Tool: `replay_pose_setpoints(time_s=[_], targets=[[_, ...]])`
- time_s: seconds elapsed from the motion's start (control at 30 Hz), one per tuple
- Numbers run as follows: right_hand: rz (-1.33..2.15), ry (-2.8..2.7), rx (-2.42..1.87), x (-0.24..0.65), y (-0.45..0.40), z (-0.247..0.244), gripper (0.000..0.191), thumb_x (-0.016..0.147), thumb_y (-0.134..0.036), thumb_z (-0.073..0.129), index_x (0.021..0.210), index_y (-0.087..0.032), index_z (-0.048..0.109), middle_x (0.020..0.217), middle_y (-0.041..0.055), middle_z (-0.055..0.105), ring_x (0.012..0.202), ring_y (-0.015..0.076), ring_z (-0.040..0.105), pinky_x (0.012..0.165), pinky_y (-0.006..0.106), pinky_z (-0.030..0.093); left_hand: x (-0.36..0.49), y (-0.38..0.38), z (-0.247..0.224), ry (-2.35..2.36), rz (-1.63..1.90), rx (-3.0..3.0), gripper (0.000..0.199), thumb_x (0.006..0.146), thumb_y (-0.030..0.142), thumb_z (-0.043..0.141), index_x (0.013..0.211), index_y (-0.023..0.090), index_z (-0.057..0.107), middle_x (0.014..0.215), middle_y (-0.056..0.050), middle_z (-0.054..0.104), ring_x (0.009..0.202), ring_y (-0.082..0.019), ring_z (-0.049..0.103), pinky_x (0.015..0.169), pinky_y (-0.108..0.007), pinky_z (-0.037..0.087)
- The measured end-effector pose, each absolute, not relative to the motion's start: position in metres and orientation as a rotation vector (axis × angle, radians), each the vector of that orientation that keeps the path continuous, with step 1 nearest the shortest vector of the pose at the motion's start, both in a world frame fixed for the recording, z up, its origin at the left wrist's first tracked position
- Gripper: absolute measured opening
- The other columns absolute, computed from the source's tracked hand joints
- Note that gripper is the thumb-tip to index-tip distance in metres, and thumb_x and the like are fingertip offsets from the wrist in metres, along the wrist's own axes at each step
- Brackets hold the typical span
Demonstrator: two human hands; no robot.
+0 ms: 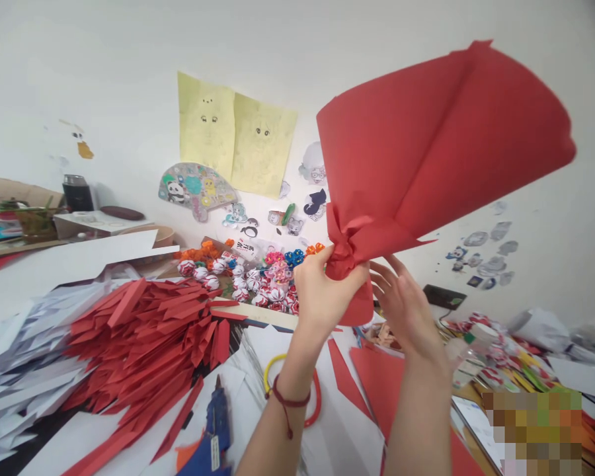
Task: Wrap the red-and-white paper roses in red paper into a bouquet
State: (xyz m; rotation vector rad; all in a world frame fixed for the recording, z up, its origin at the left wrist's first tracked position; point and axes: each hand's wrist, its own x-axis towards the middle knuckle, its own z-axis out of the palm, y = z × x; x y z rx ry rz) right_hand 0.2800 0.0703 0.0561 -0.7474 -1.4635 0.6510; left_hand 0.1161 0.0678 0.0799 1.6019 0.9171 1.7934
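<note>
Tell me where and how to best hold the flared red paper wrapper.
Probably grip the flared red paper wrapper at its pinched neck, coming from lower left: the paper bunches narrow there, while above it fans wide toward the right and could crease.

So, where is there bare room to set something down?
Bare white paper lies between the red ring and red sheet, below a red scrap. The white sheet behind the white strips looks bare too. It's crowded around the red strips and red-and-white balls.

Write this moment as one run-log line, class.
left fingers: holding flared red paper wrapper at gathered neck | right fingers: alongside, contact unclear
</note>
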Motion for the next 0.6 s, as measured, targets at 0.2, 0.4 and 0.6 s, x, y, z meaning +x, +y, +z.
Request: replay_pose_setpoints(time_s=[0.2,0.4,0.6], targets=[[0.576,-1.412,-0.761,0.270,0.070,0.061,0.047,0.092,-0.060,0.045,0.123,-0.027,0.058,0.130,0.0118,0.062,0.113,0.0257,0.063,0.088,0.040,0.054,0.103,0.077,0.073,0.277,1.314,1.378,0.030,0.076,0.034,0.071,0.100,0.015,0.074,0.095,-0.007,0.075,0.087,-0.021,0.067,0.080,-0.031,0.050],[0.744,-1.519,-0.671,0.265,0.065,0.056,0.059,0.088,-0.066,0.050,0.131,-0.026,0.055,0.128,0.0135,0.063,0.111,0.0281,0.064,0.085,0.043,0.055,0.114,0.092,0.057,0.080,1.121,1.156,0.029,0.067,0.034,0.076,0.086,0.012,0.075,0.088,-0.008,0.076,0.089,-0.026,0.071,0.083,-0.033,0.052],[0.902,-1.615,-0.637,0.262,0.068,0.052,0.056,0.078,-0.063,0.066,0.118,-0.024,0.062,0.114,0.0116,0.068,0.104,0.0275,0.066,0.086,0.042,0.055,0.117,0.091,0.045,0.343,1.312,1.079,0.031,0.068,0.036,0.070,0.092,0.016,0.071,0.090,-0.008,0.076,0.094,-0.029,0.071,0.082,-0.039,0.057]])
